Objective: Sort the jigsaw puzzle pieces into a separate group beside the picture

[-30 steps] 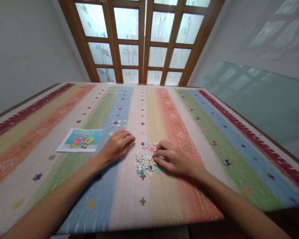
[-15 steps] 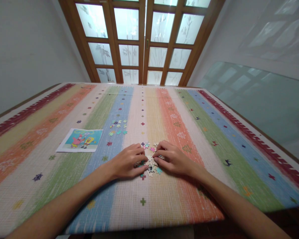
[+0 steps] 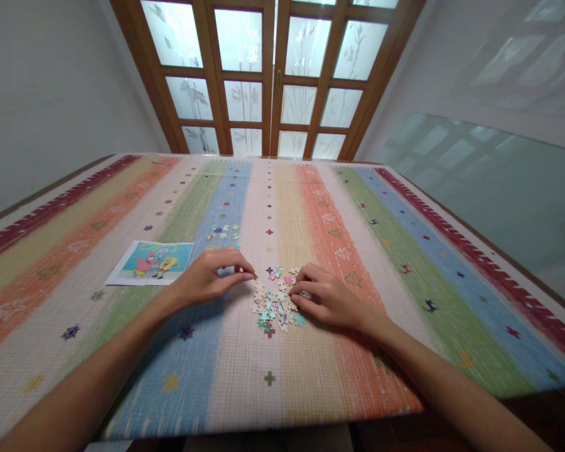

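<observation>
A loose heap of small jigsaw puzzle pieces (image 3: 275, 304) lies on the striped tablecloth, some pale side up and some coloured. My left hand (image 3: 216, 274) is raised just left of the heap. Its thumb and index finger pinch a tiny jigsaw puzzle piece (image 3: 255, 277), mostly hidden by the fingertips. At the heap's right edge rests my right hand (image 3: 327, 298), fingers curled and tips against the pieces. What those fingertips hold, if anything, is hidden. Beyond my left hand, several more pieces (image 3: 223, 232) lie apart in short rows, the nearest partly covered by the hand.
A printed cartoon picture (image 3: 150, 262) lies flat to the left, its right corner close to my left wrist. The patterned tablecloth (image 3: 270, 402) covers the table. Wooden doors with glass panes (image 3: 270, 94) stand beyond the far edge, and a glass panel (image 3: 480, 182) is at right.
My left hand has lifted off the heap and moved left and away from me, uncovering pieces there. My right hand has stayed nearly in place.
</observation>
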A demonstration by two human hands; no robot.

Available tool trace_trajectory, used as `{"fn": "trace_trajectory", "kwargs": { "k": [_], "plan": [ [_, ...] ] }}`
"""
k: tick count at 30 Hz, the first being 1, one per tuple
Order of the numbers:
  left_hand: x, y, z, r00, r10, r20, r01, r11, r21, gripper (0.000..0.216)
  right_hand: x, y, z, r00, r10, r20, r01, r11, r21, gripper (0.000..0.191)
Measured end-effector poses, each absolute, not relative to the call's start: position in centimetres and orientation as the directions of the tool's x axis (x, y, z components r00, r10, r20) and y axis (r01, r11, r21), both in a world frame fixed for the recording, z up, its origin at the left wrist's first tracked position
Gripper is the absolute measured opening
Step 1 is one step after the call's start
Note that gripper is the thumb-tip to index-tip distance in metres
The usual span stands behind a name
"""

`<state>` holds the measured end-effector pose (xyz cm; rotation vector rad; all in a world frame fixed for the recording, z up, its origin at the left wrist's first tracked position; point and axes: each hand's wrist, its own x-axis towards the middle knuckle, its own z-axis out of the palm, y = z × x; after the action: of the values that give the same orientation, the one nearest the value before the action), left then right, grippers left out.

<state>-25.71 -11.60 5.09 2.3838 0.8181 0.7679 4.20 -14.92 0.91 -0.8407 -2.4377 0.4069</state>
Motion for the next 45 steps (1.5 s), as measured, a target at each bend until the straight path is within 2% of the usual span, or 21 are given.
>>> {"fn": "trace_trajectory", "kwargs": {
  "k": [3, 7, 13, 15, 20, 23, 28, 33, 39, 45],
  "plan": [
    [-28.8, -10.0, 6.1, 0.585, 0.766, 0.268, 0.589, -0.628, 0.508, 0.019, 4.1, -15.0, 1.0, -0.668, 0.637, 0.384, 0.478, 0.763, -0.435, 0.021],
    [-31.9, -8.6, 6.4, 0.510, 0.857, 0.066, 0.781, -0.495, 0.380, 0.021, 4.1, -15.0, 1.0, -0.671, 0.637, 0.378, 0.479, 0.762, -0.435, 0.020],
    [-32.3, -8.1, 6.2, 0.429, 0.903, -0.023, 0.879, -0.412, 0.240, 0.020, 4.1, -14.8, 0.9, -0.674, 0.633, 0.381, 0.482, 0.767, -0.423, 0.020],
    [-32.2, -8.2, 6.2, 0.434, 0.899, -0.062, 0.880, -0.408, 0.244, 0.021, 4.2, -14.8, 0.9, -0.677, 0.628, 0.384, 0.478, 0.772, -0.420, 0.020],
    [-32.8, -7.9, 5.8, 0.501, 0.846, -0.183, 0.832, -0.413, 0.370, 0.025, 4.2, -14.9, 1.0, -0.679, 0.629, 0.378, 0.483, 0.771, -0.415, 0.019],
    [-33.5, -7.4, 5.4, 0.528, 0.832, -0.172, 0.811, -0.434, 0.392, 0.025, 4.3, -14.9, 1.1, -0.671, 0.646, 0.363, 0.502, 0.757, -0.419, 0.018],
    [-34.3, -6.9, 4.8, 0.495, 0.865, -0.077, 0.829, -0.445, 0.339, 0.027, 4.4, -14.9, 1.0, -0.669, 0.646, 0.369, 0.497, 0.757, -0.424, 0.018],
    [-34.3, -6.9, 4.8, 0.473, 0.878, -0.068, 0.847, -0.433, 0.308, 0.037, 4.6, -14.8, 1.4, -0.669, 0.635, 0.386, 0.485, 0.767, -0.420, 0.019],
    [-34.2, -7.1, 4.9, 0.469, 0.877, -0.100, 0.859, -0.427, 0.284, 0.045, 5.0, -14.9, 1.8, -0.679, 0.693, 0.241, 0.492, 0.674, -0.551, 0.018],
    [-34.2, -7.0, 4.9, 0.453, 0.888, -0.080, 0.869, -0.420, 0.262, 0.045, 5.2, -15.1, 1.8, -0.762, 0.618, 0.193, 0.391, 0.676, -0.625, 0.015]
  ]
}}
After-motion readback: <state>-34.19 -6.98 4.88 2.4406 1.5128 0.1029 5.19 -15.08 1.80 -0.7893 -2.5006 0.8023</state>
